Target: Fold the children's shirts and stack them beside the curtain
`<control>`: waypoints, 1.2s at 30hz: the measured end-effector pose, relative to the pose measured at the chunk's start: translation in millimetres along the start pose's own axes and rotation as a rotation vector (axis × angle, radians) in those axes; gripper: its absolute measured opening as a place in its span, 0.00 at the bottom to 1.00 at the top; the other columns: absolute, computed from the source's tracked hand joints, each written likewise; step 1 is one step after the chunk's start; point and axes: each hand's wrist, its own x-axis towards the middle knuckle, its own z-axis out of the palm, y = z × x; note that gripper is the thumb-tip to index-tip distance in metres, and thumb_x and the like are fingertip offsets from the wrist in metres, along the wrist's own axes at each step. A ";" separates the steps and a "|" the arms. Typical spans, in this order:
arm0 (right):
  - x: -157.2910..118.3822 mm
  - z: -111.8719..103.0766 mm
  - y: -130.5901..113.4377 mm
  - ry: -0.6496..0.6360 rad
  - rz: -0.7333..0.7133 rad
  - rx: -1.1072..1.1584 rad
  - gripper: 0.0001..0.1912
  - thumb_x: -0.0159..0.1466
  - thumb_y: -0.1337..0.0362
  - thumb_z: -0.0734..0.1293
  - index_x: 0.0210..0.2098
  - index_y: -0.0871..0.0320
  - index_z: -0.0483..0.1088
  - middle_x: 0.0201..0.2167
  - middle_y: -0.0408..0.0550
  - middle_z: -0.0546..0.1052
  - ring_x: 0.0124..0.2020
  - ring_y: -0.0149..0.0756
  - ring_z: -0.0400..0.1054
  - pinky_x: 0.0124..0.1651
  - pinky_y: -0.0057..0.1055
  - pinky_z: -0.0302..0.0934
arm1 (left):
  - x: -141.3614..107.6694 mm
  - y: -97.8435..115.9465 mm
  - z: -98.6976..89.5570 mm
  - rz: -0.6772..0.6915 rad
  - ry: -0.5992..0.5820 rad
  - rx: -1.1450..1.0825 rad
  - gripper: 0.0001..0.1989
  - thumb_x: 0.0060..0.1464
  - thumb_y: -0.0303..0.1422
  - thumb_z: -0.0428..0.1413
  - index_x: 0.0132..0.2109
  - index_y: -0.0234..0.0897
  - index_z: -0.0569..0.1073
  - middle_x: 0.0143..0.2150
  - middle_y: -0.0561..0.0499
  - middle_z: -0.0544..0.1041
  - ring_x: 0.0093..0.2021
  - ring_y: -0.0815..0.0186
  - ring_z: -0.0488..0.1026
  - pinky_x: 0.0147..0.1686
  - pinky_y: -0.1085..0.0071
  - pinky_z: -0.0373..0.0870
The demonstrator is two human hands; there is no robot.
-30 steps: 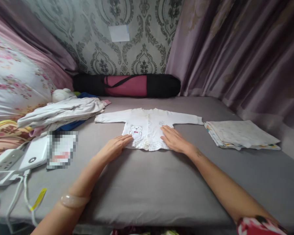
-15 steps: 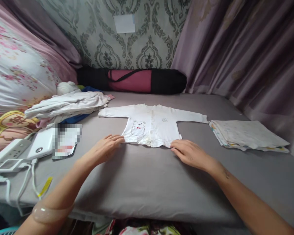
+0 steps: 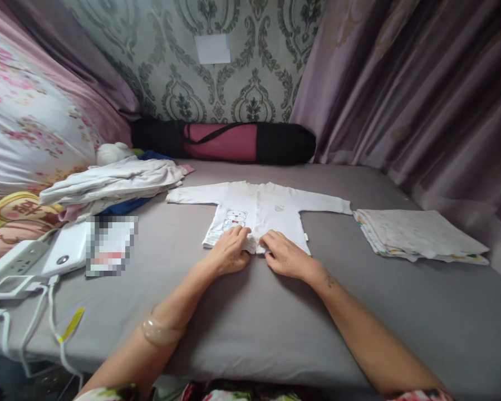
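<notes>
A small white baby shirt (image 3: 271, 195) lies flat on the grey sheet, its long sleeves stretched out to both sides. A bear is printed on its left front, and a smaller print sits on the right front. At the bottom hem, just left of the front opening, my left hand (image 3: 232, 250) has its fingers curled onto the cloth. My right hand (image 3: 284, 253) grips the hem on the other side of the opening, fingers bent and close to the left ones. The fingertips partly cover the bear and the hem.
Folded cloths (image 3: 420, 234) lie stacked on the right. A pile of clothes (image 3: 117, 181), a power bank (image 3: 69, 245), a power strip (image 3: 19, 264) with white cables and a blurred-out item (image 3: 112, 245) are on the left. A black and pink bag (image 3: 223, 142) lies along the wall.
Both hands have moved inward from the outer hem corners to the middle of the shirt's hem, and their fingers have curled onto the cloth. The shirt stays spread out.
</notes>
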 end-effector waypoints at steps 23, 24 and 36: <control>14.7 14.0 20.0 0.449 0.380 0.684 0.15 0.62 0.54 0.64 0.34 0.59 0.76 0.32 0.46 0.80 0.34 0.36 0.71 0.39 0.31 0.63 | -4.0 6.8 -2.1 0.004 0.138 -0.055 0.13 0.65 0.34 0.47 0.40 0.37 0.76 0.38 0.46 0.74 0.40 0.63 0.71 0.41 0.68 0.67; 14.8 14.3 19.2 0.448 0.379 0.670 0.15 0.62 0.55 0.64 0.34 0.59 0.76 0.33 0.46 0.80 0.34 0.36 0.72 0.38 0.30 0.63 | -4.1 7.8 -1.7 0.016 0.114 -0.030 0.13 0.66 0.34 0.47 0.41 0.37 0.76 0.38 0.46 0.73 0.40 0.62 0.70 0.41 0.68 0.67; 11.1 23.5 3.8 0.332 0.228 0.366 0.10 0.65 0.65 0.62 0.38 0.56 0.76 0.36 0.47 0.78 0.36 0.33 0.71 0.39 0.29 0.62 | -5.6 13.8 -6.3 0.113 -0.027 0.096 0.15 0.66 0.37 0.46 0.43 0.37 0.76 0.35 0.47 0.72 0.37 0.63 0.69 0.39 0.68 0.66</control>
